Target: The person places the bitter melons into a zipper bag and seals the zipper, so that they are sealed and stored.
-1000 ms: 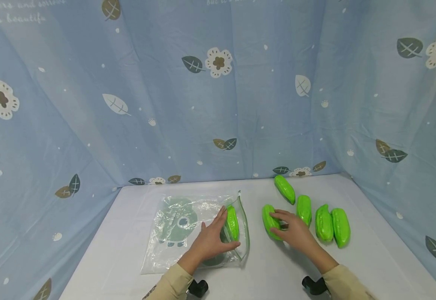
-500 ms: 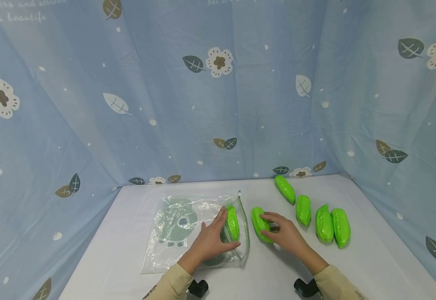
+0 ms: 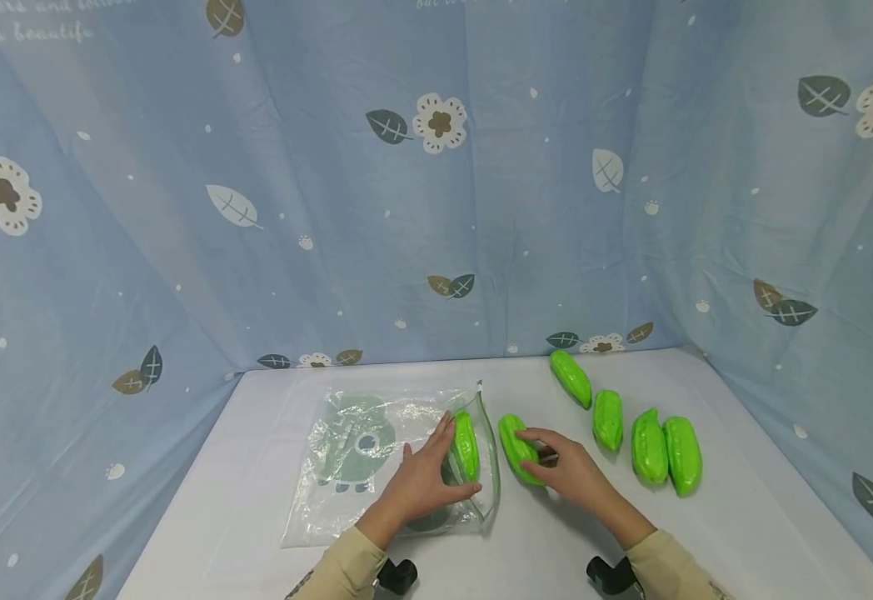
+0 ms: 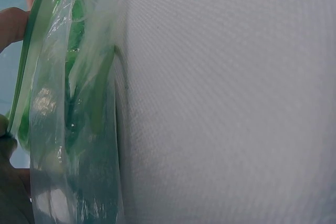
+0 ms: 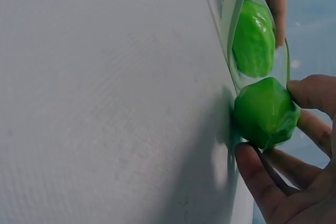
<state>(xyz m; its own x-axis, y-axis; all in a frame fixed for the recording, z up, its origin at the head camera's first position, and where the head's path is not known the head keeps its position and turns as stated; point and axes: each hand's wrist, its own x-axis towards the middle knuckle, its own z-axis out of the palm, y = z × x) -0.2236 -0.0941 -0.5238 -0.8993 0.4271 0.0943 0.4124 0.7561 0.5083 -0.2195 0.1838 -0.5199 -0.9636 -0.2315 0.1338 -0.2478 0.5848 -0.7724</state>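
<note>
A clear zip bag (image 3: 316, 517) with a pale green printed figure lies flat, its mouth facing right. My left hand (image 3: 417, 483) holds that mouth raised, thumb and fingers spread along the rim. Inside the opening sits a glossy bright green, ribbed, pod-shaped piece (image 3: 466, 447). Just right of the mouth, my right hand (image 3: 564, 467) grips a second green pod-shaped piece (image 3: 515, 450) between thumb and fingers. In the right wrist view its pointed end (image 5: 265, 111) shows close below the piece in the bag (image 5: 254, 40). The bag's side (image 4: 79, 129) stands up in the left wrist view.
Several more green pod-shaped pieces lie on the white table (image 3: 541, 558) at the right: one at the back (image 3: 570, 379), one nearer (image 3: 608, 420), and a side-by-side pair (image 3: 665, 452). A blue patterned curtain (image 3: 421, 217) hangs behind.
My right hand has moved left with the gripped green piece, bringing it close to the bag's mouth; that motion slows in the last half second. The left hand keeps its place on the bag.
</note>
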